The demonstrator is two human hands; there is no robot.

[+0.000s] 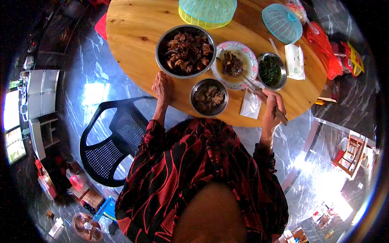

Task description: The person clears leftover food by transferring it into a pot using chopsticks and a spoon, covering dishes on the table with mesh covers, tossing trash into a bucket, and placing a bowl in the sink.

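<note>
My right hand (272,110) is closed around a pair of chopsticks (253,86), whose tips reach the food on a floral-rimmed plate (252,60). My left hand (162,88) rests on the table edge with its fingers curled together; anything inside it is hidden. Just above it stands a large metal bowl (186,52) of dark meat pieces. Between my hands sits a small metal bowl (209,98) with some food in it. To the right of the plate is a metal bowl of dark greens (270,70). A white tissue (251,104) lies beneath my right hand's chopsticks.
On the wooden table (133,36) are a yellow and blue mesh cover (208,12), a light blue cover (282,23), a white tissue pack (295,61) and a red plastic bag (324,46). A black chair (113,139) stands at the left.
</note>
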